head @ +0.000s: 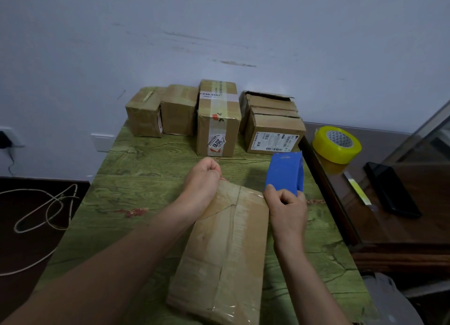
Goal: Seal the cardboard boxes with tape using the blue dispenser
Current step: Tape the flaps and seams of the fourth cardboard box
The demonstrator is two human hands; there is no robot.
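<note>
1. a flat cardboard box (219,251) is laid lengthwise on the green table (136,178), near the front edge, with clear tape seen along its top.
2. the left hand (203,178) is placed at the box's far left corner, fingers curled tight into the palm; whether a tape end is pinched cannot be told.
3. the blue dispenser (285,172) is gripped at its lower end by the right hand (286,208), fingers and thumb wrapped round it; it is held at the box's far right corner and stands up over the table.
4. four more boxes are lined up at the back by the wall: a small box (143,115), a plain box (179,110), a tall taped box (218,120) and an open-flapped box (272,127).
5. a yellow tape roll (337,144) and a black phone (392,189) are seen on the dark side table (389,227) to the right.
6. a pale cord (46,210) is looped on the floor at the left.
</note>
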